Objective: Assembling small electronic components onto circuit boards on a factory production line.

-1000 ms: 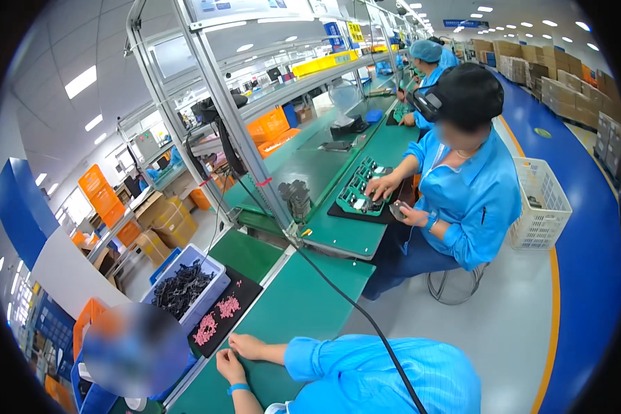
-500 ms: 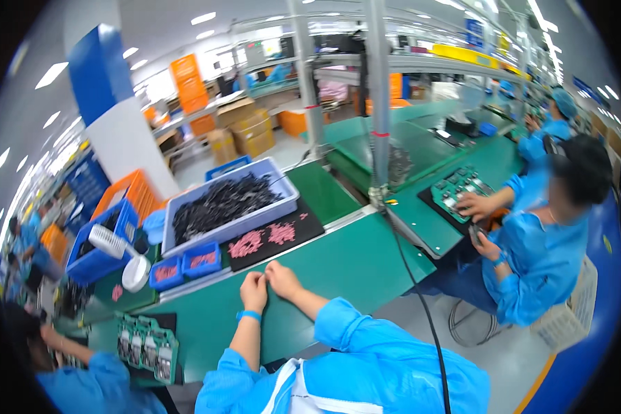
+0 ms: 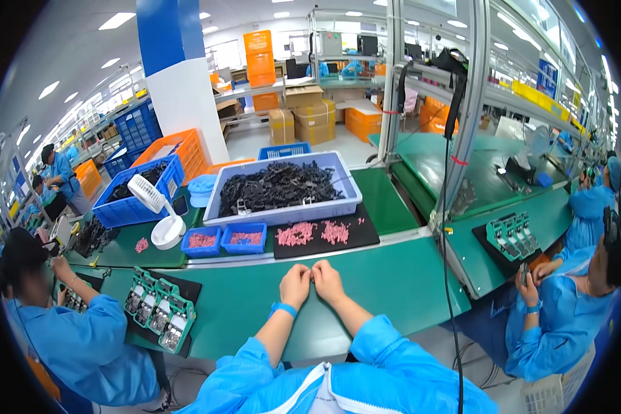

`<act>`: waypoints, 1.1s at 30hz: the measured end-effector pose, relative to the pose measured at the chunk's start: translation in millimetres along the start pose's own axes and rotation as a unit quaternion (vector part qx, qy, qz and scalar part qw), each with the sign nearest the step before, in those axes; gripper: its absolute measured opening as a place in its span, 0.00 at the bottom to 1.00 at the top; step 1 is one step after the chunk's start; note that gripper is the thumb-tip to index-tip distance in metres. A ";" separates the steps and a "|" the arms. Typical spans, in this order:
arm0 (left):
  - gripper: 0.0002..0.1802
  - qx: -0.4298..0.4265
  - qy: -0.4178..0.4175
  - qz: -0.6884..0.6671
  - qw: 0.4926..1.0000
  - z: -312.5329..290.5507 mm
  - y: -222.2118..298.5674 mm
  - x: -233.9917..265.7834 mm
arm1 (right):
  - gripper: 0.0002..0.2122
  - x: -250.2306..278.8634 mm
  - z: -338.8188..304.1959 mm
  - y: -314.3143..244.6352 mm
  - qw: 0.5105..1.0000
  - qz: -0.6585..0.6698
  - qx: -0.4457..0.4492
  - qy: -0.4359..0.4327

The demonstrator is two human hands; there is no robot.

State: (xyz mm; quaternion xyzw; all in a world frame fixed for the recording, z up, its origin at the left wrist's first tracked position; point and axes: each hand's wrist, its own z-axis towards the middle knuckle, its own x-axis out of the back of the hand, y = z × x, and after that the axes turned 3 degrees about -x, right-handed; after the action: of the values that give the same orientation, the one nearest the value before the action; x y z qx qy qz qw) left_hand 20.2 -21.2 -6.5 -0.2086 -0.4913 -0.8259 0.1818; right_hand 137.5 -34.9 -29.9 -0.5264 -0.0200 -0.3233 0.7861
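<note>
Above the green bench top (image 3: 248, 293), my left hand (image 3: 295, 285) and my right hand (image 3: 328, 281) meet fingertip to fingertip. Both are closed in a pinch; whatever they hold, if anything, is too small to make out. A blue band circles my left wrist. Just beyond my hands lies a black mat (image 3: 366, 232) bearing two heaps of small pink parts (image 3: 295, 234). Left of the mat, two small blue trays (image 3: 201, 252) hold more pink parts. Behind them stands a pale grey-blue bin (image 3: 290, 209) filled with black plastic pieces (image 3: 279, 188).
A white fan (image 3: 160, 210) stands left of the trays. Fixtures with green frames (image 3: 160, 314) rest on a mat at my left, others (image 3: 512, 236) at the right. A dark cable (image 3: 450, 290) hangs down at right beside a metal post (image 3: 469, 110). Co-workers in blue sit on both sides.
The whole view has swung and levelled, so the bench now runs straighter across. My hands stay together in a pinch. The co-worker at right has drawn a hand back from the fixture.
</note>
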 end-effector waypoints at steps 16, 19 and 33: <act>0.08 0.204 -0.038 -0.407 0.890 -49.6 -6.7 95.4 | 0.05 22.5 0.0 4.9 0.970 0.195 -0.082 -0.121; 0.08 0.128 0.022 -0.296 0.946 -69.8 -5.4 188.7 | 0.06 24.7 -2.3 -1.8 0.968 0.203 -0.088 -0.120; 0.10 0.216 0.229 0.178 0.932 -51.5 -229.2 443.4 | 0.04 -17.6 -48.5 -88.5 0.931 0.027 0.080 -0.355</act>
State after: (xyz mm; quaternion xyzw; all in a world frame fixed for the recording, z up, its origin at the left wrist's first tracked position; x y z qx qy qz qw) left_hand -479.6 -5.8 34.8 -0.0539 -0.5575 -0.6792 0.4743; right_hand 61.8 -88.1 14.0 -0.5422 -0.3090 -0.0915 0.7760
